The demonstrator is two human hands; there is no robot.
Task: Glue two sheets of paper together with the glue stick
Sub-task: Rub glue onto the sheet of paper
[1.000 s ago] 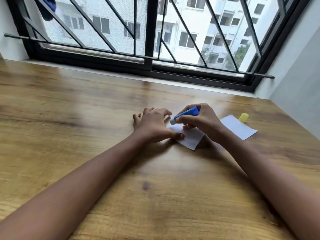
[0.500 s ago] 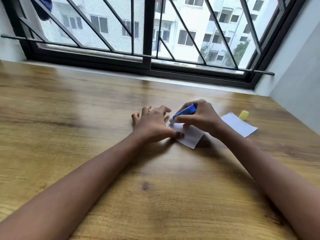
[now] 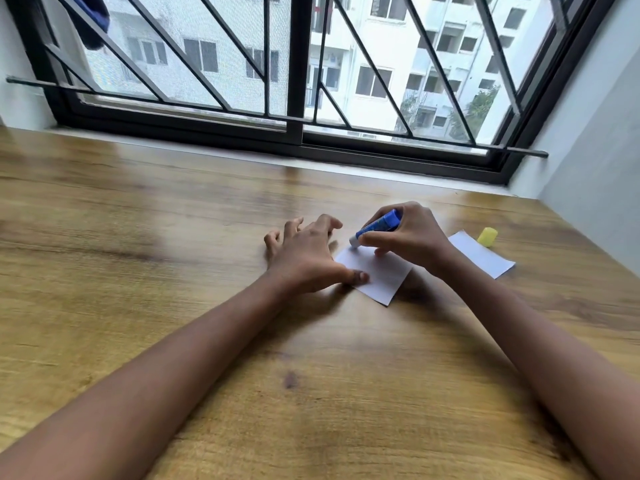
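Right hand [image 3: 412,237] grips the glue stick [image 3: 379,226], its tip on the far corner of the sheet [image 3: 377,275] on the table [image 3: 173,237]. Left hand [image 3: 304,258], fingers spread, pins it by the thumb alone. A hard stroke could drag or crease it.

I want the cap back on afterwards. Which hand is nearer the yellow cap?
Right. The right hand, gripping the glue stick, is left of the yellow cap; the left hand lies farther left.

Bright daylight from window [image 3: 295,98], soft shadows, perhaps slight edge blur
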